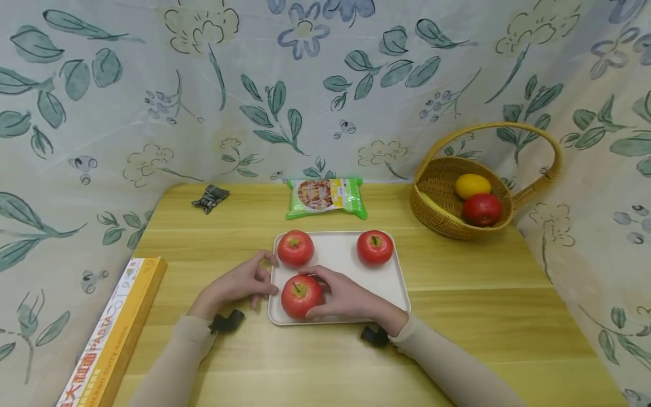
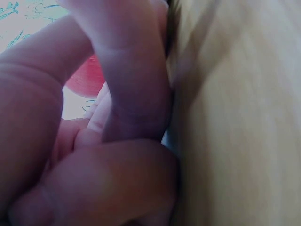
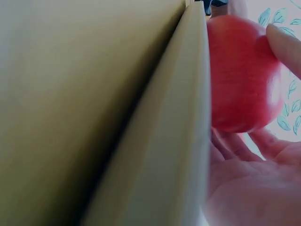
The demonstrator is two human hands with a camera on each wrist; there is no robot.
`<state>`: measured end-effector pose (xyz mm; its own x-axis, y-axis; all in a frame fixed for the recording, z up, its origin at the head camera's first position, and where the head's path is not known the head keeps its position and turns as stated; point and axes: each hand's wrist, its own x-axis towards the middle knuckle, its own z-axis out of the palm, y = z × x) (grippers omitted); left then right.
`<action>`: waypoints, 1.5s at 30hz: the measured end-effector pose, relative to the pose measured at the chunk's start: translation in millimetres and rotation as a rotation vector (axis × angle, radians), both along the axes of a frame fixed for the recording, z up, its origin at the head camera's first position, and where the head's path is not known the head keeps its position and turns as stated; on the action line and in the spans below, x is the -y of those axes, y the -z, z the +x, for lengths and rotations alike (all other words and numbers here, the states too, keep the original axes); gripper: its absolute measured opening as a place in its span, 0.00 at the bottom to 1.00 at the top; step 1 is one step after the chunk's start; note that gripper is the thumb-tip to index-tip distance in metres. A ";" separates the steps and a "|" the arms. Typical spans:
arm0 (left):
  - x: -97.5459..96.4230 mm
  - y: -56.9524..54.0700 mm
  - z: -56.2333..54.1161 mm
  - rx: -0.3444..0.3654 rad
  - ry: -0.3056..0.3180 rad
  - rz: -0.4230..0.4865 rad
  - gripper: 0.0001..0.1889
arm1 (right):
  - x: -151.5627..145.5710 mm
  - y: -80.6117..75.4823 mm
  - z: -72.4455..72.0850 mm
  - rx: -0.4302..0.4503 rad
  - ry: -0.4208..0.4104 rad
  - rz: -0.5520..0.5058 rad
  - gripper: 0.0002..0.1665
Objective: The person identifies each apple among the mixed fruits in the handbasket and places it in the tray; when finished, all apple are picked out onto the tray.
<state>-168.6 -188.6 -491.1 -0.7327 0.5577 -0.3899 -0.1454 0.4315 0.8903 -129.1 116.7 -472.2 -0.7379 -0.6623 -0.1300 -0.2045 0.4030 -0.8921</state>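
Note:
Three red apples sit on a white rectangular tray (image 1: 338, 282). My right hand (image 1: 346, 294) grips the front-left apple (image 1: 301, 297) from its right side, thumb in front and fingers behind. The right wrist view shows this apple (image 3: 244, 75) beside the tray's edge (image 3: 188, 117), with fingers around it. A back-left apple (image 1: 295, 247) is just behind it, and a third apple (image 1: 374, 247) is at the back right. At the tray's left rim my left hand (image 1: 241, 282) has loosely bent fingers, its thumb and index tips right at the rim, with no apple between them.
A wicker basket (image 1: 442, 220) with a tall handle holds several fruits at the back right. Behind the tray lies a green food packet (image 1: 325, 196). A small dark wrapper (image 1: 211, 198) is at the back left, and a long pasta box (image 1: 119, 333) lies along the left edge.

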 end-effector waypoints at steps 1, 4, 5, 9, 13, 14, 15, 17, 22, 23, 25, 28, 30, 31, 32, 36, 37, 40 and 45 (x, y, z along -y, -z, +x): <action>0.0 0.0 0.0 0.000 -0.001 0.000 0.35 | -0.6 -0.7 -0.1 -0.006 -0.004 0.004 0.50; 0.4 0.7 0.1 -0.002 0.002 -0.001 0.35 | -3.3 -5.3 -1.0 -0.023 -0.021 0.008 0.53; 0.5 0.7 0.3 -0.002 0.003 0.000 0.35 | -4.7 -8.0 -1.8 -0.029 -0.024 0.003 0.54; 0.5 0.3 1.1 -0.003 0.006 0.009 0.35 | -17.0 -26.9 -6.1 -0.058 -0.005 -0.027 0.51; -0.6 0.2 1.2 -0.002 0.008 0.012 0.34 | -44.5 -56.7 -12.6 -0.138 0.084 -0.103 0.47; -1.0 0.3 1.0 -0.002 0.008 0.011 0.34 | -53.5 -64.2 -14.8 -0.165 0.113 -0.131 0.46; -1.3 0.1 0.9 -0.002 0.008 0.012 0.34 | -63.3 -71.3 -17.4 -0.194 0.146 -0.153 0.45; -1.1 0.1 1.1 -0.002 0.005 0.012 0.34 | -83.7 -83.3 -23.4 -0.254 0.221 -0.198 0.45; -0.9 -0.4 1.5 0.000 0.000 0.015 0.34 | -139.9 -99.4 -39.6 -0.397 0.428 -0.240 0.43; -0.9 -0.5 1.5 0.001 -0.001 0.015 0.34 | -150.9 -100.4 -42.5 -0.411 0.470 -0.239 0.43; -1.2 -0.7 1.5 0.004 -0.001 0.014 0.34 | -172.4 -101.2 -47.8 -0.428 0.555 -0.210 0.42; -1.5 -0.8 1.0 0.010 0.002 0.013 0.35 | -203.5 -99.5 -55.0 -0.434 0.672 -0.147 0.42; -1.7 -1.1 0.6 0.015 0.003 0.012 0.35 | -222.7 -96.7 -60.0 -0.421 0.744 -0.118 0.43; -1.6 -1.5 0.4 0.016 0.003 0.010 0.35 | -232.0 -95.2 -63.1 -0.414 0.778 -0.105 0.43; -1.4 -1.9 0.2 0.018 0.002 0.009 0.35 | -240.7 -93.5 -66.8 -0.406 0.810 -0.094 0.43; -0.8 -2.5 -0.3 0.016 0.000 0.005 0.35 | -272.0 -87.0 -82.4 -0.337 0.911 -0.044 0.45; -0.8 -2.4 -0.2 0.014 0.000 0.005 0.35 | -278.8 -85.6 -86.2 -0.316 0.924 -0.021 0.46; -1.1 -1.9 0.3 0.009 0.000 0.011 0.35 | -296.9 -79.8 -96.4 -0.265 0.941 0.033 0.50; -2.0 -1.4 1.5 0.002 -0.001 0.007 0.34 | -318.7 -70.5 -107.5 -0.217 0.946 0.071 0.54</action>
